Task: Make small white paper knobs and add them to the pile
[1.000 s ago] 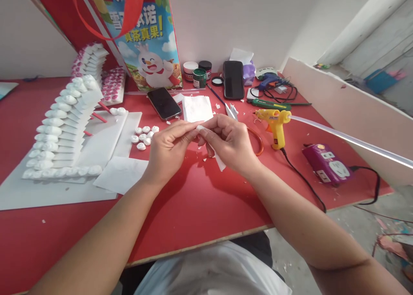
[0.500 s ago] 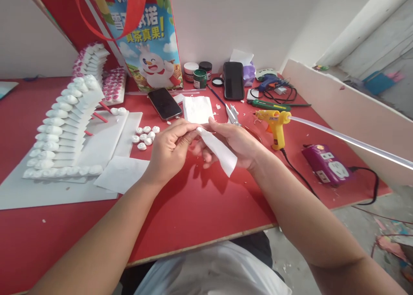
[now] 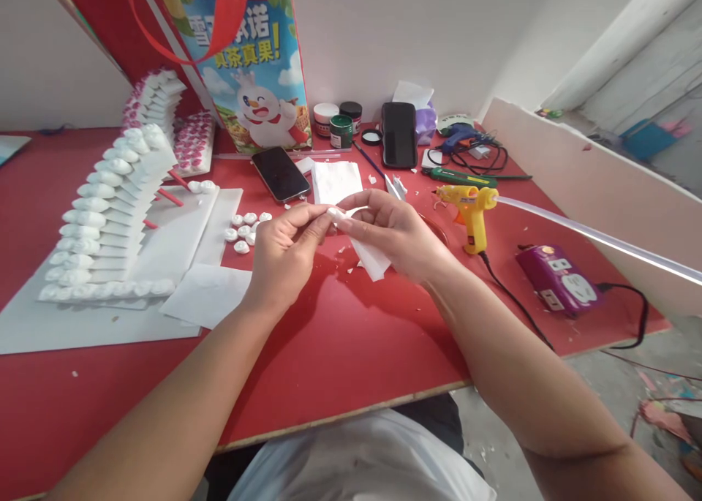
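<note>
Between my two hands is a white paper strip, one end rolled into a small bud at the fingertips. My left hand pinches the rolled end between thumb and fingers. My right hand also grips the strip near the roll, its thumb lying over it; the loose end hangs below the palm. Left of my left hand sit several small white paper rosettes on the red table. A stack of white paper lies just beyond my fingers, and scissors are partly hidden behind my right hand.
A curved white model edged with rosettes stands at left on white boards. A yellow glue gun with a long clear stick and a purple power socket are at right. Two phones, paint jars and a colourful bag stand behind.
My right hand has turned over, bringing its thumb and fingers onto the strip by the rolled end. The loose end, fully visible before, now hangs partly behind that hand.
</note>
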{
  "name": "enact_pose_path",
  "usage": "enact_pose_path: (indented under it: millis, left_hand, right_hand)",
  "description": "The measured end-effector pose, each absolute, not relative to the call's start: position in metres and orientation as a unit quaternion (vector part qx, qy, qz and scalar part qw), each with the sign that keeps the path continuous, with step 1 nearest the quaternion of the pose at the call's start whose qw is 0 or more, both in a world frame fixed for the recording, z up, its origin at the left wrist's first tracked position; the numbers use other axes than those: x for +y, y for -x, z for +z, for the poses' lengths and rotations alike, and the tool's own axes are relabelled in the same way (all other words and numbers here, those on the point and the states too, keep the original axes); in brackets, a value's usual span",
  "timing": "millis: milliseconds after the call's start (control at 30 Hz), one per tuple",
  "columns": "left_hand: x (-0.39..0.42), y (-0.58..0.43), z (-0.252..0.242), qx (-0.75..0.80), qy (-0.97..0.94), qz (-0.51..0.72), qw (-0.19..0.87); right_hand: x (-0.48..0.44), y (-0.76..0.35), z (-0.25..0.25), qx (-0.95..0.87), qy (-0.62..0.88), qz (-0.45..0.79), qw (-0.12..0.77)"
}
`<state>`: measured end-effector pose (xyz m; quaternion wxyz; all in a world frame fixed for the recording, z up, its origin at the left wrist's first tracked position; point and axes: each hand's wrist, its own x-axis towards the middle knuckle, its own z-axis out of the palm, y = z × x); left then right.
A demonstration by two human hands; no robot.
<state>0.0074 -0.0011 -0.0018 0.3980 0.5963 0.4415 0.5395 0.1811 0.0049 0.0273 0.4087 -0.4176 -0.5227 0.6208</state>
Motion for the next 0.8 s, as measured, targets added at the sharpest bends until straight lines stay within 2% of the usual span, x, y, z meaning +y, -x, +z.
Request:
enact_pose_path:
  millis: [200, 433, 667, 733, 800]
  left_hand:
    - [-0.005, -0.010, 0.003, 0.457, -0.617, 0.539, 0.346]
    - [-0.010, -0.019, 0.002, 0.453, -0.676, 0.547, 0.196]
    - [-0.003, -0.017, -0.007, 0.411, -0.731, 0.546, -0.010]
    - [-0.003, -0.017, -0.008, 0.407, -0.738, 0.537, -0.033]
    - [-0.004, -0.017, -0.008, 0.408, -0.740, 0.534, -0.008]
  right_hand:
    - [0.002, -0.174, 0.026, -0.531, 0.466, 0.538, 0.459]
    - [-0.004, -0.165, 0.017, -0.551, 0.506, 0.410, 0.522]
    - [-0.011, -0.160, 0.020, -0.530, 0.445, 0.461, 0.555]
    - [-0.010, -0.161, 0.020, -0.527, 0.447, 0.459, 0.559]
    - [-0.009, -0.164, 0.021, -0.526, 0.447, 0.458, 0.560]
